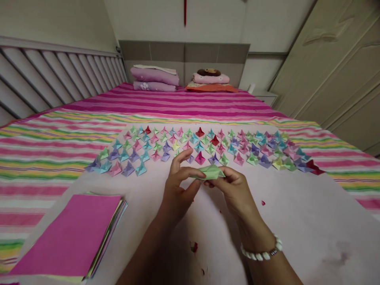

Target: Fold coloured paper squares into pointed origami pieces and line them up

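Between my two hands is a folded piece of light green paper point(211, 172), held level above the white surface. My left hand point(181, 184) pinches its left end between thumb and index finger, with another finger raised. The right end sits in the closed fingers and thumb of my right hand point(233, 186), which has a white beaded bracelet on its wrist. Beyond the hands stand rows of small folded paper boats in many colours, among them a magenta paper boat point(200, 158) and a purple paper boat point(213, 159).
A stack of coloured paper point(71, 233), magenta on top, lies at the left on the white board point(285, 221). Small red scraps point(194, 247) lie nearer me. The board rests on a striped bedspread point(35, 182); folded bedding point(154, 77) sits by the headboard.
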`<state>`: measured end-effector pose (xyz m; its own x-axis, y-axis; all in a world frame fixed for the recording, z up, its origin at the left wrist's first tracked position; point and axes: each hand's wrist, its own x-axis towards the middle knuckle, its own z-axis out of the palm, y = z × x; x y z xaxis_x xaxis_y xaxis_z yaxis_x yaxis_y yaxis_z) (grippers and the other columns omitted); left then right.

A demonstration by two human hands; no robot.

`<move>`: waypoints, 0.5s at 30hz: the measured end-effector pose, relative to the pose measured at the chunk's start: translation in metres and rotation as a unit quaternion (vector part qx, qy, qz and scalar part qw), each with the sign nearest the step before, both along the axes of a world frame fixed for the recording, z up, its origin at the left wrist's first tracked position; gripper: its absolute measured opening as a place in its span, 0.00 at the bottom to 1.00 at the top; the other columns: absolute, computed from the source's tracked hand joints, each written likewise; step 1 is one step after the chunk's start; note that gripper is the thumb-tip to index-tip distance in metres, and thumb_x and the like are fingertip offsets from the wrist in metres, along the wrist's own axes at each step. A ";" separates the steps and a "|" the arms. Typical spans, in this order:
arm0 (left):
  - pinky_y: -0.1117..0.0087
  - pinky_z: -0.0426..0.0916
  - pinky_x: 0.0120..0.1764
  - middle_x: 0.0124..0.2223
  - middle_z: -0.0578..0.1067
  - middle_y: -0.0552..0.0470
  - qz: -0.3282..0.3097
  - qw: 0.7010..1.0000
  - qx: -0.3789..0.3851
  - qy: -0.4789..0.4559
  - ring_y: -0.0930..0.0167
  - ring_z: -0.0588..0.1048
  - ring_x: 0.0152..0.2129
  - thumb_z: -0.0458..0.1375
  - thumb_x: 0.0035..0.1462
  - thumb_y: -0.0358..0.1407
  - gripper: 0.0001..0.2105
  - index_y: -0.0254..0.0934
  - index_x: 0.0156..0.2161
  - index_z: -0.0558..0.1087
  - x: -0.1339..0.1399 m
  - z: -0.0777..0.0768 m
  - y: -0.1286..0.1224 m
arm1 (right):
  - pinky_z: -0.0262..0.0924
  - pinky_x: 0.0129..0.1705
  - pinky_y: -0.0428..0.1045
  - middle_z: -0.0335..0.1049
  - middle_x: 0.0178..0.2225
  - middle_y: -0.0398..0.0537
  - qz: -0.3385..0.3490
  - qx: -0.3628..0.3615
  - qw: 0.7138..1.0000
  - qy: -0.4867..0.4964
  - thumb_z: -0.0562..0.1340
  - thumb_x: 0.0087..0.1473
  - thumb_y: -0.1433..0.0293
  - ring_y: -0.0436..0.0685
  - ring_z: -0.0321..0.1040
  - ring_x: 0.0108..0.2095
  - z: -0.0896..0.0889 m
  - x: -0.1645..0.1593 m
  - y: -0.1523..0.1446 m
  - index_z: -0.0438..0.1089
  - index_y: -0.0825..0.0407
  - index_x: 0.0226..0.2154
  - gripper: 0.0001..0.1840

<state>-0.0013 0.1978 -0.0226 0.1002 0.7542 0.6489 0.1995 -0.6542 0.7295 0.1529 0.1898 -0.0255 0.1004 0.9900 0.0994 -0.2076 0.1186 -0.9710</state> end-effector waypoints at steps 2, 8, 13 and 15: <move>0.55 0.61 0.58 0.60 0.65 0.46 -0.016 1.000 -0.019 -0.013 0.61 0.64 0.59 0.59 0.53 0.24 0.08 0.40 0.30 0.76 -0.001 0.001 0.000 | 0.59 0.26 0.45 0.72 0.18 0.40 -0.009 0.001 1.000 0.001 0.71 0.39 0.71 0.50 0.65 0.21 0.000 0.000 0.000 0.77 0.51 0.24 0.04; 0.57 0.64 0.55 0.57 0.70 0.45 -0.082 0.990 -0.094 -0.067 0.62 0.69 0.54 0.59 0.55 0.28 0.07 0.40 0.30 0.76 -0.004 -0.001 0.002 | 0.58 0.23 0.45 0.71 0.16 0.39 -0.029 0.003 1.000 -0.005 0.71 0.38 0.72 0.50 0.64 0.19 0.002 -0.001 -0.001 0.77 0.51 0.23 0.04; 0.60 0.68 0.50 0.54 0.71 0.44 -0.114 0.976 -0.153 -0.106 0.61 0.71 0.51 0.57 0.56 0.31 0.06 0.39 0.33 0.77 -0.007 -0.001 0.001 | 0.62 0.26 0.45 0.72 0.17 0.40 -0.015 0.001 1.000 -0.003 0.68 0.39 0.74 0.51 0.67 0.20 0.003 -0.001 -0.001 0.77 0.51 0.24 0.04; 0.61 0.68 0.48 0.50 0.72 0.45 -0.101 0.974 -0.165 -0.116 0.61 0.72 0.48 0.58 0.55 0.34 0.05 0.38 0.31 0.77 -0.006 0.000 0.000 | 0.63 0.26 0.46 0.72 0.18 0.40 -0.005 0.000 1.000 -0.003 0.68 0.39 0.74 0.51 0.67 0.20 0.003 -0.002 -0.001 0.77 0.51 0.25 0.05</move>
<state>-0.0068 0.1982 -0.0226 0.1490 0.9059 0.3965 -0.1039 -0.3844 0.9173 0.1513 0.1887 -0.0229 0.1097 0.9889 0.1003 -0.2007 0.1208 -0.9722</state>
